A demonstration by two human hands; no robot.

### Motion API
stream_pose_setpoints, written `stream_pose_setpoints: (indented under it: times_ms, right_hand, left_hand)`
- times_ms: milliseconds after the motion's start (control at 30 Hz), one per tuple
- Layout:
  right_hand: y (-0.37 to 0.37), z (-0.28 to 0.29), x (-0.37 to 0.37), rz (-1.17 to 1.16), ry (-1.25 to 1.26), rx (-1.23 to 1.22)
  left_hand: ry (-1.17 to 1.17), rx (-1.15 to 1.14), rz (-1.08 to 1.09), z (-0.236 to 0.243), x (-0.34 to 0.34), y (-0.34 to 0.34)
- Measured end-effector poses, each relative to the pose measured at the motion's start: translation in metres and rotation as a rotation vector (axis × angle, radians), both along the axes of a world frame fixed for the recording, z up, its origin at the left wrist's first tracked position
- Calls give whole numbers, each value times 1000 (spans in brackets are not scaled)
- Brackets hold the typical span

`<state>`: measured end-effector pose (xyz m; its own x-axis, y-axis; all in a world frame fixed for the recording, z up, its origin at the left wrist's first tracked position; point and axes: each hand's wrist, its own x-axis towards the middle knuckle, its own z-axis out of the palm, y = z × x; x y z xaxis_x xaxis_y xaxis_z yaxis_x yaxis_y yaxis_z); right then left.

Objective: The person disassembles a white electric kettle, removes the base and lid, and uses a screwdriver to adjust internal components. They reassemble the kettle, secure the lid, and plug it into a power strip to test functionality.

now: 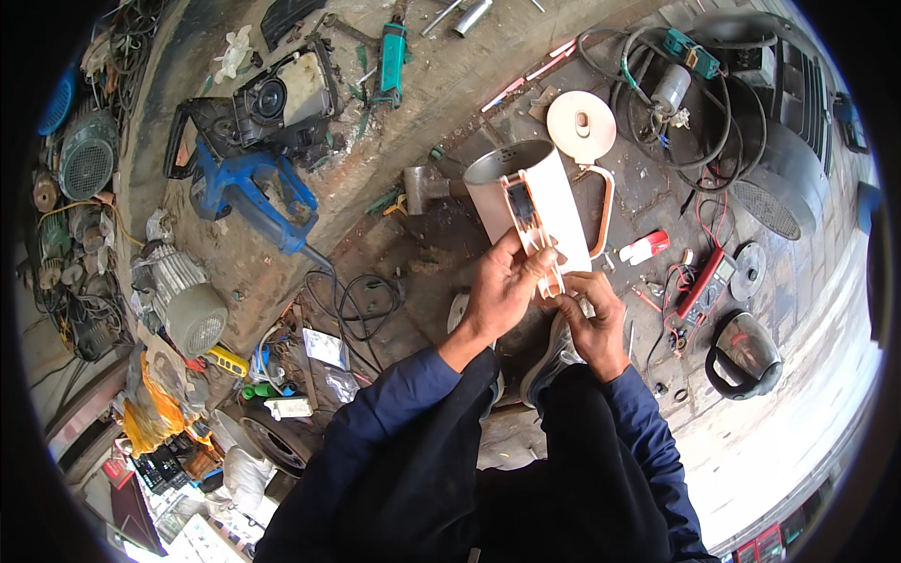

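A pale pink electric kettle body with a bare metal inside tilts in front of me, its open mouth toward the far left. Along its near side runs the kettle handle, its inner frame exposed with a dark part in it. My left hand is closed around the handle, thumb on top. At the handle's lower end, my right hand has its fingers curled and its thumb against the edge. Beyond the kettle lie its round pink lid and a curved pink handle cover.
On the right are a red-handled screwdriver, a red multimeter, a glass jug and a large motor. A hammer lies left of the kettle. Farther left are a blue power tool and a green grinder.
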<state>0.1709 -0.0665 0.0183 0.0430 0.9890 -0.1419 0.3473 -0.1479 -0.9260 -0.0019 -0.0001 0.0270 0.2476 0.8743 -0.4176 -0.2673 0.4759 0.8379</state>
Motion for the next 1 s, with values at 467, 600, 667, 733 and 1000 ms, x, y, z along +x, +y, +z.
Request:
stream_pose_setpoints:
  times_ms: [467, 600, 667, 733, 1000]
  right_hand:
    - [-12, -20, 68, -116, -44, -241]
    - [28, -79, 93, -220, -288, -277]
    - [49, -103, 96, -164, -395, -248]
    - [66, -119, 94, -157, -444, -269]
    - [103, -143, 76, -136, -654, -275]
  left_hand:
    - [113, 144, -213, 1, 4, -28]
    - [209, 234, -295, 1, -2, -42]
    - [276, 220, -378, 1, -5, -52]
    - [279, 279, -377, 1, -7, -61]
    - [272, 354, -415, -4, -15, -78]
